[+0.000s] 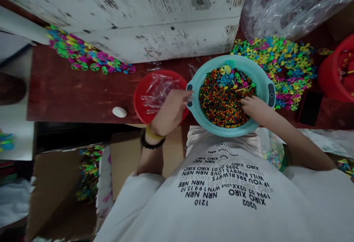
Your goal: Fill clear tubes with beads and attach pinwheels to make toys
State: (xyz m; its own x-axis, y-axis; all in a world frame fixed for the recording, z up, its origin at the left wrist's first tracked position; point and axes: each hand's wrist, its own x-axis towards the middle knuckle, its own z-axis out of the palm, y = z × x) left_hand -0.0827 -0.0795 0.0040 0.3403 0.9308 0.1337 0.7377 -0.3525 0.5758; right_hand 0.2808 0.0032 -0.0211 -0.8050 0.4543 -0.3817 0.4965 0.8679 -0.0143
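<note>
A teal basin (262, 78) rests against my chest, filled with small multicoloured beads (221, 102) and a few plastic pinwheel pieces (229, 78) at its far side. My right hand (253, 107) lies inside the basin on the beads at the near right, fingers curled, with the fingertips hidden among the beads. My left hand (171, 107) reaches over a red bowl (138, 103) of clear plastic tubes (157, 90), its fingers bent near the basin's left handle; whatever is under them is hidden.
Heaps of coloured pinwheel pieces lie on the dark red table at the back left (83, 55) and back right (284, 65). A red bucket (336, 72) stands far right beside a black phone (309, 107). A white oval object (119, 112) lies near the table edge. A cardboard box (63, 183) sits lower left.
</note>
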